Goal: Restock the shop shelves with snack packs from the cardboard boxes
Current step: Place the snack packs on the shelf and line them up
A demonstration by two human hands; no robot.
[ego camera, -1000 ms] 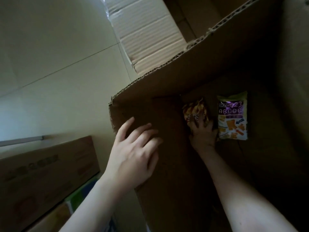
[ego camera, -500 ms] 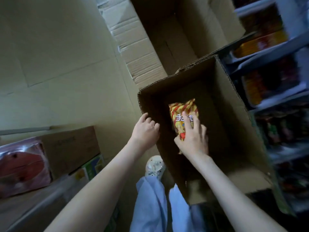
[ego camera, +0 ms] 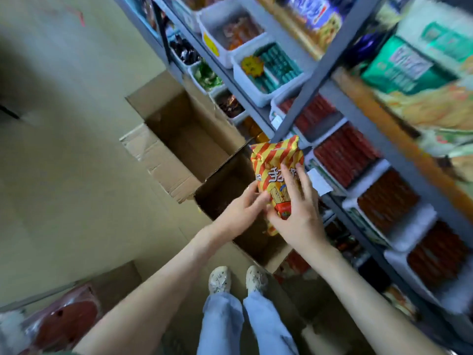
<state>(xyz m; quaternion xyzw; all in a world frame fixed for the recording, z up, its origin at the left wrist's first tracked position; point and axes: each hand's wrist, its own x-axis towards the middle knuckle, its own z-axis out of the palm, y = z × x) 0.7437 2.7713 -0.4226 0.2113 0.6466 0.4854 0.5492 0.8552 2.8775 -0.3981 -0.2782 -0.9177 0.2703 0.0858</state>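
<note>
Shelves are sitting already crowded; the box is gaping below. Snack pack is hanging above it, right hand gripping, left hand pinching its edge. Forcing it in is risking a drop.

Red-and-yellow striped snack pack with large white Chinese characters, first one reading 手, rest hidden by fingers, shelf labels and tags too blurred to read
</note>
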